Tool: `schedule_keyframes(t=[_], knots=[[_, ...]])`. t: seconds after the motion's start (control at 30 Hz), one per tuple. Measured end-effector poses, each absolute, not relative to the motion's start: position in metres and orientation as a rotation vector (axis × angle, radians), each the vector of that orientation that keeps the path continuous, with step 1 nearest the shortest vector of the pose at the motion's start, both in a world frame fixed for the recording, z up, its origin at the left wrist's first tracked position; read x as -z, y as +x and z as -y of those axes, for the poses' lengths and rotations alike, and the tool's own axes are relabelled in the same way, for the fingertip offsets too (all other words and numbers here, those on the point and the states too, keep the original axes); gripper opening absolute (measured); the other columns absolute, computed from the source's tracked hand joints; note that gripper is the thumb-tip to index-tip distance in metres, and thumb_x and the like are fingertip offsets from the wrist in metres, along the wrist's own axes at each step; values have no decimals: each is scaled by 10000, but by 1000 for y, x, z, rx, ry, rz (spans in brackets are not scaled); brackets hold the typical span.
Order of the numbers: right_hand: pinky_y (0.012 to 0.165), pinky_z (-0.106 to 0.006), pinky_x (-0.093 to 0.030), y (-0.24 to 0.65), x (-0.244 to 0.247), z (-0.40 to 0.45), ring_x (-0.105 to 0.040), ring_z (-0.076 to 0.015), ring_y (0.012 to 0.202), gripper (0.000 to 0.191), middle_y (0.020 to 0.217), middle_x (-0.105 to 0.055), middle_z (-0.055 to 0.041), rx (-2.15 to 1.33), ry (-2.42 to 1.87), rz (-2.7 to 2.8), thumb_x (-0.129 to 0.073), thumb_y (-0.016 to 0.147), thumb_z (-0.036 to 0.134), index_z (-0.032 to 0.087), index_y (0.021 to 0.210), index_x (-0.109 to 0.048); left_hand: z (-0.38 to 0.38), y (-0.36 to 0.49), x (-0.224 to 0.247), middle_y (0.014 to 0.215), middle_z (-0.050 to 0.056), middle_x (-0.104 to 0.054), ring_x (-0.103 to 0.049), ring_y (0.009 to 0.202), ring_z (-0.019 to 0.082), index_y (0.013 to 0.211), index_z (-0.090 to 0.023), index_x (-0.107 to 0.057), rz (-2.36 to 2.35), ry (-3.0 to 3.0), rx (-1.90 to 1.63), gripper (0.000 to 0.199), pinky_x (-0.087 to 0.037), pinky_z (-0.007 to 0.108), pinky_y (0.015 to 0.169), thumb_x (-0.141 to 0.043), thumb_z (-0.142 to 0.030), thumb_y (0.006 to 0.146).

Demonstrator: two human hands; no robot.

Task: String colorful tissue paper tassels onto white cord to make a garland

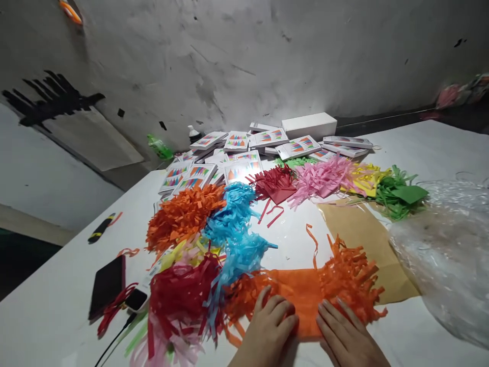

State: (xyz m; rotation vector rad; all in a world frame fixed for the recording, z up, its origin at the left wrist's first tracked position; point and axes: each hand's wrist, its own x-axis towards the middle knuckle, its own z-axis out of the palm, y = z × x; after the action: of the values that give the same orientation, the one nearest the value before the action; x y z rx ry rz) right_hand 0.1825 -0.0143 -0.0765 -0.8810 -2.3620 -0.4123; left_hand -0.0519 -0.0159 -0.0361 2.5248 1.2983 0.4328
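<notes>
An orange tissue piece [300, 290] lies spread near the table's front edge, with a flat middle and fringed strips at both ends. My left hand [272, 323] rests on its left part, fingers apart and slightly bent. On its right part lies my right hand [342, 329], palm down with the fingers stretched out. Beside the left end are a blue fringed bundle [237, 250] and a dark red one [185, 293]. A brown paper sheet [367, 244] shows behind the right end.
Flat printed packages [242, 163] and a white box [309, 125] stand along the wall. Several fringed bundles, including a pink one [324, 178], lie before them. A phone [107, 285] and cables are at left. Clear plastic [451, 265] covers the right side; a cutter [101, 228] lies far left.
</notes>
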Motion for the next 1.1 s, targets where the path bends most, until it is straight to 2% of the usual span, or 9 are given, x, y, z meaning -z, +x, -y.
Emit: schedule_keyframes(t=[0.2,0.33,0.43,0.5,0.6,0.67,0.83,1.0,1.1], knots=[[593,-351,-719,204,50,20,-803,-207,766,465,882,-842,32,457,-697,2496,-367,841,-15,216,879,-769,32,-54,51,948,13,-789,-698,940,212,1025,-287,-664,-1228,2432,-666,202,-215,501,1199,-520,-155,974],[544,-390,-704,197,36,20,-791,-218,633,362,735,-830,45,348,-748,2383,-443,893,72,239,788,-746,35,-50,52,962,5,-790,-696,949,194,1051,-270,-655,-1228,2386,-700,196,-178,424,1213,-511,-158,979],[582,-404,-692,189,29,19,-799,-237,704,246,834,-842,18,291,-800,2375,-497,928,182,214,912,-741,34,-49,51,954,-6,-789,-695,939,189,1053,-264,-637,-1240,2348,-710,206,-175,388,1207,-522,-120,959],[667,-410,-682,183,29,18,-797,-238,784,252,901,-842,3,215,-855,2357,-477,947,196,201,993,-724,33,-48,52,939,-6,-790,-696,911,194,1052,-261,-630,-1250,2325,-715,255,-189,407,1196,-517,-68,929],[805,-425,-635,177,37,17,-780,-213,783,293,841,-828,22,36,-932,2271,-428,958,156,235,954,-710,33,-48,56,903,-6,-789,-701,856,205,1039,-271,-617,-1261,2304,-728,312,-223,467,1166,-501,-29,879],[846,-434,-601,179,43,16,-765,-203,755,340,796,-811,35,-24,-983,2220,-384,964,143,250,923,-704,33,-48,59,878,-9,-785,-704,840,209,1028,-278,-609,-1275,2292,-735,324,-260,486,1132,-486,-25,868],[905,-416,-549,188,52,13,-755,-217,950,394,979,-827,3,153,-907,2354,-359,922,50,234,992,-701,32,-50,63,887,-9,-795,-714,834,208,1020,-289,-605,-1261,2305,-769,335,-337,458,1048,-463,-26,869],[822,-384,-544,185,49,8,-729,-192,810,306,789,-768,37,-145,-1025,2217,-407,914,79,257,907,-656,23,-49,46,774,18,-752,-681,711,215,934,-247,-633,-1379,2315,-670,303,-434,418,865,-491,-27,781],[746,-359,-516,181,45,1,-686,-189,758,223,744,-704,41,-182,-1172,2292,-460,939,133,264,839,-609,11,-41,23,746,23,-736,-666,698,215,861,-219,-650,-1611,2234,-345,277,-435,410,856,-457,-22,838]])
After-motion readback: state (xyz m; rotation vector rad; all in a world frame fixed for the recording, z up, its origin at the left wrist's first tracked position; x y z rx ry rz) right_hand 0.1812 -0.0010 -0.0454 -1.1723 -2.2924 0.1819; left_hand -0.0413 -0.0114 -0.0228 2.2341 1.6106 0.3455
